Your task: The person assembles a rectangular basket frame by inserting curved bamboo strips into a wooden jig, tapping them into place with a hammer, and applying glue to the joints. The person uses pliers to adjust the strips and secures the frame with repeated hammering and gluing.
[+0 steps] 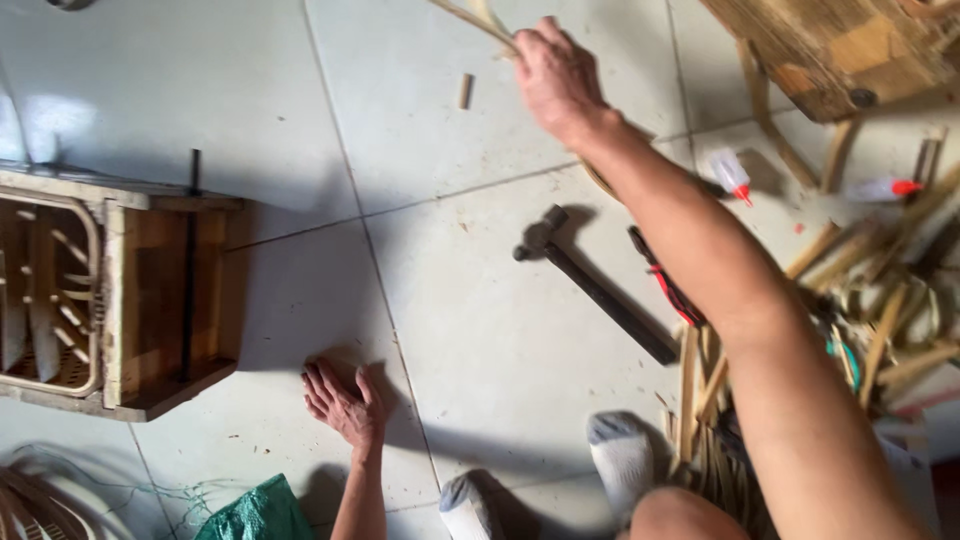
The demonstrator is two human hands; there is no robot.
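Observation:
My right hand [556,78] is stretched far forward and closed on thin pale rattan strips [478,20] that run off the top edge. My left hand [343,402] lies flat on the white tile floor [180,90] with its fingers spread and holds nothing. It rests just right of a wooden and rattan furniture frame [130,300] lying on its side. A dark hammer [590,285] lies on the tiles below my right forearm.
Red-handled pliers [668,285] lie by the hammer. Two small glue bottles with red tips [732,175] [880,188], a heap of rattan offcuts [880,290], a wooden piece [840,50], a green bag [262,512], coiled strips [30,505] and my socked feet [622,460] surround me.

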